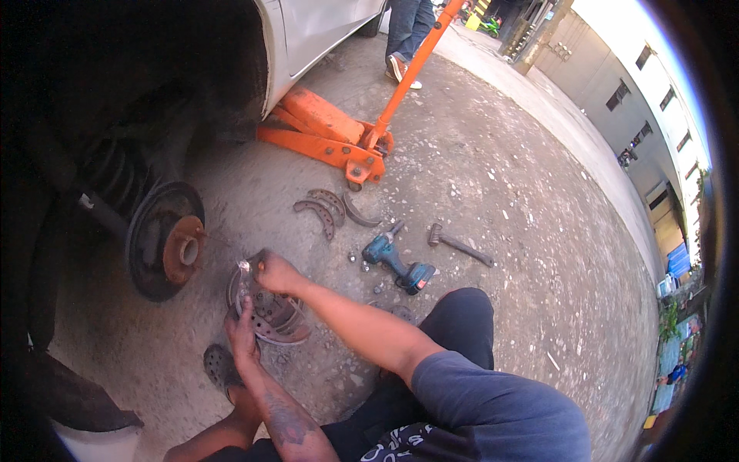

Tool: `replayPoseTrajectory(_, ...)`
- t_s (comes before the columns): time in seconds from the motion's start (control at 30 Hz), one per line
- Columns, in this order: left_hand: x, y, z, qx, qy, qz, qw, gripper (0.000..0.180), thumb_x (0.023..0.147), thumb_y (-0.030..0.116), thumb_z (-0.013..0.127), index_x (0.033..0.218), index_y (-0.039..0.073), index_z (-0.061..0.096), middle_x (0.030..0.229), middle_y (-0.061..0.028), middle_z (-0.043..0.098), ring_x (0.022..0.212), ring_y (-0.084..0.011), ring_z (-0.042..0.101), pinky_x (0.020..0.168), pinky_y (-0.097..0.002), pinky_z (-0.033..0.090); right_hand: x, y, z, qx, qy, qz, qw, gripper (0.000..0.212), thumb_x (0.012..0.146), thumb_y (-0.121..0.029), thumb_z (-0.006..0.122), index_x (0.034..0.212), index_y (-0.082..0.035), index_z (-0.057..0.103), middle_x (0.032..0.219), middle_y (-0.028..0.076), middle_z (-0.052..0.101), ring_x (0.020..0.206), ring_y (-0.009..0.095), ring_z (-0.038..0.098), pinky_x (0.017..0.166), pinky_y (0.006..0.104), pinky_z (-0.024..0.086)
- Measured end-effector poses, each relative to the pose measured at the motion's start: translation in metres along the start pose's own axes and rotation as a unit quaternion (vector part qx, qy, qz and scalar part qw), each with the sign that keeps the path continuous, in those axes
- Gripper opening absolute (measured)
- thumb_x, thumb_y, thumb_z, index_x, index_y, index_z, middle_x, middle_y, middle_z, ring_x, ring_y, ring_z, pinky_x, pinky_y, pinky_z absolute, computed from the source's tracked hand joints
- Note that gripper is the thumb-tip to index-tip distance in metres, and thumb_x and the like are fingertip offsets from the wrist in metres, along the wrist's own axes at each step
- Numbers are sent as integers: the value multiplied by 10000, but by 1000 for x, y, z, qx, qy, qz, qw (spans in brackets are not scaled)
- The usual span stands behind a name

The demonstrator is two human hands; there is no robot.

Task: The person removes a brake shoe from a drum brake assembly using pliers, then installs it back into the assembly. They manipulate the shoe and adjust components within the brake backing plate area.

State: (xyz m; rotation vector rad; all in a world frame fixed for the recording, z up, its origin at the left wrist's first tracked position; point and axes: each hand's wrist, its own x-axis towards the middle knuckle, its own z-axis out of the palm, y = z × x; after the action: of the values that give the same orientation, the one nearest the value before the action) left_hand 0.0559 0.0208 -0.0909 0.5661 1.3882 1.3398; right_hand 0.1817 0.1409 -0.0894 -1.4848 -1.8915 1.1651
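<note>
My left hand (pixel 242 331) is closed around a curved, rusty brake shoe (pixel 245 283), held upright. Against its upper end my right hand (pixel 275 274) is curled into a fist; what sits in its fingers, if anything, is hidden. Just below both hands, a round brake part with curved rims (pixel 283 331) lies on the ground, partly covered by my left hand. To the left stands the wheel hub (pixel 183 250), rusty in the middle with a dark round backing plate (pixel 146 266), inside the wheel well of a silver car (pixel 315 35).
Loose curved brake shoes (pixel 317 217) lie beyond my hands. A teal cordless impact wrench (pixel 396 262), several nuts (pixel 365 266) and a hammer (pixel 460 245) rest to the right. An orange floor jack (pixel 323 131) stands by the car, its handle rising. Behind it stands a person (pixel 409 35).
</note>
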Motion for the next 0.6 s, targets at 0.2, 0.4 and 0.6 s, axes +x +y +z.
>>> replayPoseTrajectory(0.2, -7, 14, 22, -241, -6, -104, 965, 629, 952, 540, 466, 1322, 31, 486, 1214, -104, 567, 1013, -260, 587, 816, -386, 497, -1, -66, -54, 141, 169, 28, 975, 249, 808, -103, 526, 998, 57, 511, 906, 220, 648, 820, 330, 645, 704, 393, 500)
replayPoseTrajectory(0.4, -5, 7, 41, -307, 25, -124, 943, 550, 970, 495, 459, 1292, 51, 504, 1137, -96, 581, 953, -225, 612, 771, -406, 537, -13, -94, -69, 340, 88, 3, 936, 248, 794, -48, 498, 1025, 22, 551, 941, 122, 650, 835, 173, 594, 687, 295, 476)
replayPoseTrajectory(0.6, -20, -4, 32, -174, -24, 28, 984, 390, 909, 217, 649, 1207, -9, 536, 1048, -117, 636, 873, -261, 651, 798, -401, 532, -28, -107, -65, 377, 39, -99, 920, 311, 796, -79, 523, 1091, 3, 581, 873, 74, 607, 726, 138, 545, 578, 292, 469)
